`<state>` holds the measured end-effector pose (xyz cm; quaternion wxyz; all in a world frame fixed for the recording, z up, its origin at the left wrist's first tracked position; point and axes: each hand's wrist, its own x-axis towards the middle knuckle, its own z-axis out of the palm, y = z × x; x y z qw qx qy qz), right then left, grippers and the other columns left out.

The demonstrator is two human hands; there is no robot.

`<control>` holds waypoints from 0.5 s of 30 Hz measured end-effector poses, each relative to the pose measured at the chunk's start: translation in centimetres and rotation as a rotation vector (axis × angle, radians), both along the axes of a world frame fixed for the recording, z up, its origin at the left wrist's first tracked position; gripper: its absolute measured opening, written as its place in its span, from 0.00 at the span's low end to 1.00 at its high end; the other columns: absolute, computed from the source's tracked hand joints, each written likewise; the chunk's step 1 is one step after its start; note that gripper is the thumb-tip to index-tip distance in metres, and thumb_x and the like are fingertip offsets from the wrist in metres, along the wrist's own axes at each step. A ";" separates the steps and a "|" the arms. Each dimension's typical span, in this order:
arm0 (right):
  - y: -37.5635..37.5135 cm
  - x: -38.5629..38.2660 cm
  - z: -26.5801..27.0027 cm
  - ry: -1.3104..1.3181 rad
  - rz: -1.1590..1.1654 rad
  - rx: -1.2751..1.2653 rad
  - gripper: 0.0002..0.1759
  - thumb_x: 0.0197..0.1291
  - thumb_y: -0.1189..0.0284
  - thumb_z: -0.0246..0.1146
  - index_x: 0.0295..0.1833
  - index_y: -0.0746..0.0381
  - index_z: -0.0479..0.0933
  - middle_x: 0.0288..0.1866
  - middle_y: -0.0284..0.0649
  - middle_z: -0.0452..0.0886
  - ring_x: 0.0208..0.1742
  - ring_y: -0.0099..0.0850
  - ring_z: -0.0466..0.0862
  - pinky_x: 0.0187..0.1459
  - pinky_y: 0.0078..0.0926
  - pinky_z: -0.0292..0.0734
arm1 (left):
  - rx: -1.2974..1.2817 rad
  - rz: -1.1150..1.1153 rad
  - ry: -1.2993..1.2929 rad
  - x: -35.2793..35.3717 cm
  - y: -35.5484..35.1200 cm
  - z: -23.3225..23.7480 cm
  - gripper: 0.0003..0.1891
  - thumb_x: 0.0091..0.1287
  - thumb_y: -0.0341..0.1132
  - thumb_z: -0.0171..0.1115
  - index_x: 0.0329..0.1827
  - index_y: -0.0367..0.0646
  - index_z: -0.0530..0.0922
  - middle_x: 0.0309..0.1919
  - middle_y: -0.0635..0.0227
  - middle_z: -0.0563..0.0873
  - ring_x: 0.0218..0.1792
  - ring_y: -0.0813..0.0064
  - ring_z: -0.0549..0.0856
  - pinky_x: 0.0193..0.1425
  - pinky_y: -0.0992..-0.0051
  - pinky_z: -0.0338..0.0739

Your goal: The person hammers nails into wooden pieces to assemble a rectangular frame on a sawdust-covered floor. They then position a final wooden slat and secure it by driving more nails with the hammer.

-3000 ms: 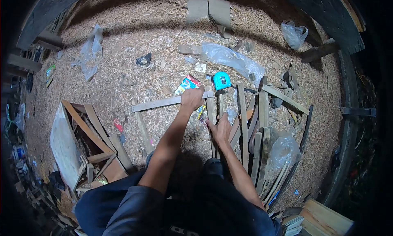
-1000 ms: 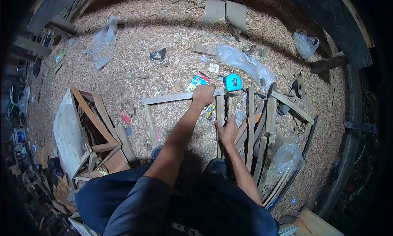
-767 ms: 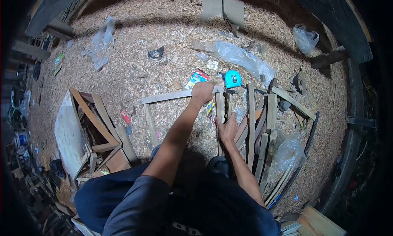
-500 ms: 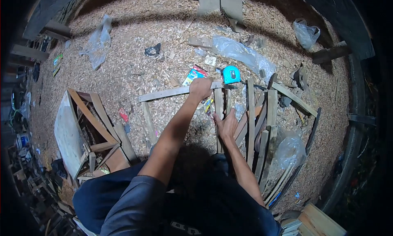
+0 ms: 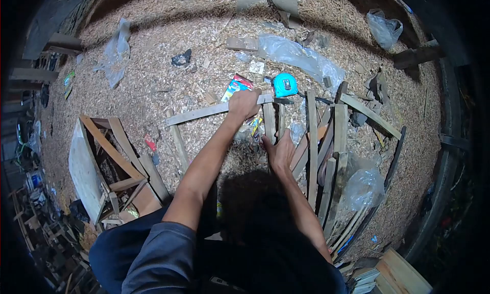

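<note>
My left hand (image 5: 245, 104) is closed over a pale wooden crosspiece (image 5: 199, 114) near its right end. That strip lies across the tops of two upright strips, a left one (image 5: 177, 141) and a right one (image 5: 269, 121). Lower down, my right hand (image 5: 280, 150) wraps round the right wooden strip, thumb on its left side. A second strip (image 5: 281, 121) runs close beside it, partly hidden by the hand. Just above the joint sits a turquoise tape measure (image 5: 286, 85). A red and blue packet (image 5: 236, 87) lies beyond my left hand.
Wood shavings (image 5: 153, 49) cover the ground. To the left stands an angular wooden frame (image 5: 113, 166). Several loose wood strips (image 5: 312, 151) lie on the right, near a clear plastic bag (image 5: 365, 187). Plastic sheeting (image 5: 301, 59) stretches along the far side.
The view has shifted slightly, so the crosspiece, tape measure and my hands appear a little further left and most nearby things a little higher. Both hands keep their holds.
</note>
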<state>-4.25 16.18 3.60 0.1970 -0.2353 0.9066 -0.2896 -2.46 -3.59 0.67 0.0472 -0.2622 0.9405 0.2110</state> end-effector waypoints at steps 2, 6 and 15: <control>-0.2 0.1 -0.4 -0.010 0.001 -0.005 0.27 0.51 0.65 0.76 0.45 0.68 0.68 0.35 0.60 0.81 0.38 0.59 0.82 0.40 0.51 0.75 | -0.002 0.014 -0.007 0.2 -0.1 0.0 0.12 0.60 0.40 0.60 0.42 0.45 0.81 0.27 0.51 0.86 0.33 0.50 0.87 0.39 0.53 0.80; 0.0 0.1 -1.5 0.013 -0.005 -0.011 0.28 0.49 0.65 0.77 0.46 0.68 0.68 0.37 0.59 0.81 0.40 0.59 0.82 0.41 0.50 0.75 | -0.007 0.020 -0.041 -0.1 0.2 0.1 0.12 0.58 0.39 0.63 0.42 0.46 0.81 0.29 0.52 0.87 0.35 0.51 0.87 0.40 0.55 0.81; 0.0 -0.4 -2.7 0.137 0.079 -0.105 0.29 0.51 0.66 0.74 0.50 0.72 0.68 0.34 0.61 0.80 0.38 0.59 0.81 0.40 0.51 0.74 | -0.008 0.020 -0.049 -0.3 0.1 0.4 0.13 0.58 0.38 0.66 0.46 0.48 0.81 0.33 0.54 0.88 0.38 0.55 0.88 0.42 0.56 0.82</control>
